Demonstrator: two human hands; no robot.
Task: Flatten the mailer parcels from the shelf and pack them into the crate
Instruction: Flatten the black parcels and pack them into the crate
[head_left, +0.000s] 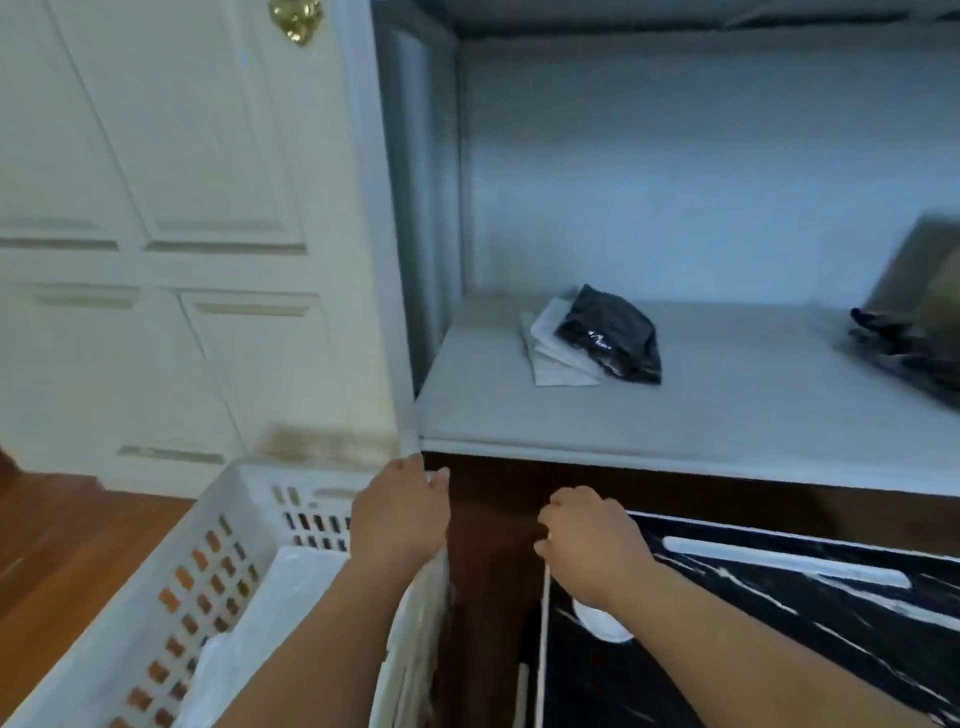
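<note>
On the grey shelf (675, 415) lies a black mailer parcel (613, 335), resting partly on a small stack of white mailers (550, 353). More dark parcels (904, 348) sit blurred at the shelf's right end. Below and to the left stands the white perforated crate (171, 587), with white mailers (260, 623) inside it. My left hand (400, 514) grips the crate's right rim near its far corner, fingers curled over it. My right hand (587, 540) is curled around the thin white edge (544, 639) of a black marbled board, below the shelf's front lip.
The black marbled board (779, 623) with white streaks fills the lower right. A white panelled door (156, 234) stands to the left, and a white shelf post (384, 260) runs beside it. Wooden floor (62, 545) shows left of the crate.
</note>
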